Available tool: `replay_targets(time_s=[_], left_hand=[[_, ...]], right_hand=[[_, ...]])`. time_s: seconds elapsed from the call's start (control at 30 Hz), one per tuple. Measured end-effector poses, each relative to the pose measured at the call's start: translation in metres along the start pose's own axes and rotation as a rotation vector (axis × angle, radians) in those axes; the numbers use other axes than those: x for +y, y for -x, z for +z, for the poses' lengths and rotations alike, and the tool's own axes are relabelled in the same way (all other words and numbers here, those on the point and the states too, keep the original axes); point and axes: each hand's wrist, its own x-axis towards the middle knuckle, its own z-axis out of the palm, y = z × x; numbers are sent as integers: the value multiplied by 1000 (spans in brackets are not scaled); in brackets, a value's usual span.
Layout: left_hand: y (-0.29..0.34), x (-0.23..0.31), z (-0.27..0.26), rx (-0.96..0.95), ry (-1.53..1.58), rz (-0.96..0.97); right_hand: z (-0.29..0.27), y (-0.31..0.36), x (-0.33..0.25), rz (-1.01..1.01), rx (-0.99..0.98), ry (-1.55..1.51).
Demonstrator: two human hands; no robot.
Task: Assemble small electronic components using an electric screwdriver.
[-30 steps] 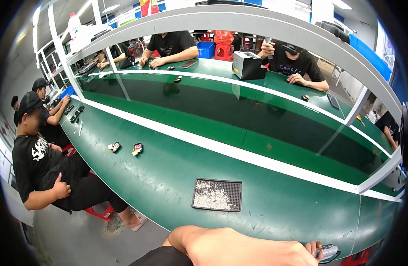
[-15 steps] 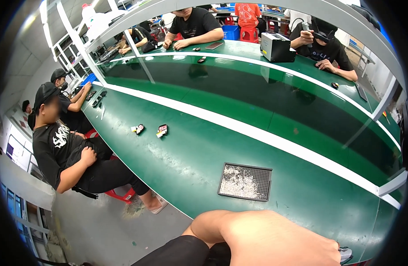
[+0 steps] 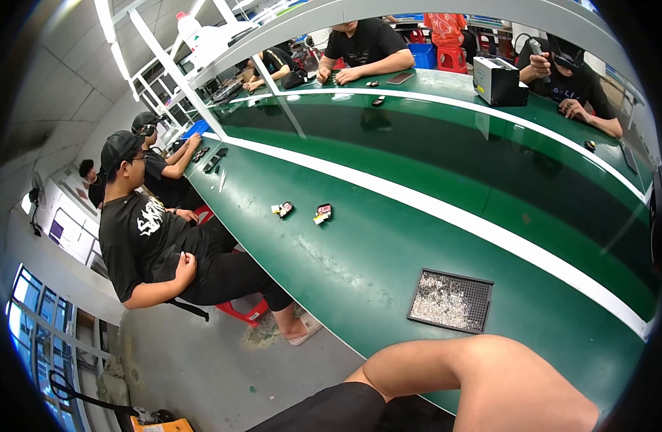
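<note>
My left hand [image 3: 529,389] fills the lower right, bent at the wrist and very close to view. Only its back and the bare forearm show; the fingers lie beyond the lower edge, so whatever they hold is hidden. Black cloth [image 3: 327,410] lies at the forearm's near end. Just past the wrist, a black rectangular tray [image 3: 488,308] with a gridded bottom rests on the green table, partly covered with small, shiny, pale bits. My right hand is out of view.
Two small black parts with white and yellow pieces, one left [image 3: 283,209] and one right [image 3: 323,214], lie on the green table [image 3: 360,281]. A white strip [image 3: 446,203] runs along it. A seated person [image 3: 155,223] is at the left edge. Opposite, another person works beside a box-shaped machine [image 3: 501,81].
The view has turned left, so the table and tray appear farther right. My left hand sits lower in the picture, and the grey thing by its fingers has left view.
</note>
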Motion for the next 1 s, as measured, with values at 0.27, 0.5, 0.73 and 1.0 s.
replay_targets(time_s=[0.27,0.5,0.73,1.0], left_hand=[[-34,-68,-8,15,292,313],[-51,-66,19,26,100,69],[-66,-62,27,-127,66,24],[-67,-62,22,-207,44,-8]], right_hand=[[-11,6,-18,-232,56,218],[-19,-1,-14,-145,101,213],[-10,5,-18,-141,104,243],[-16,4,-20,-135,48,248]])
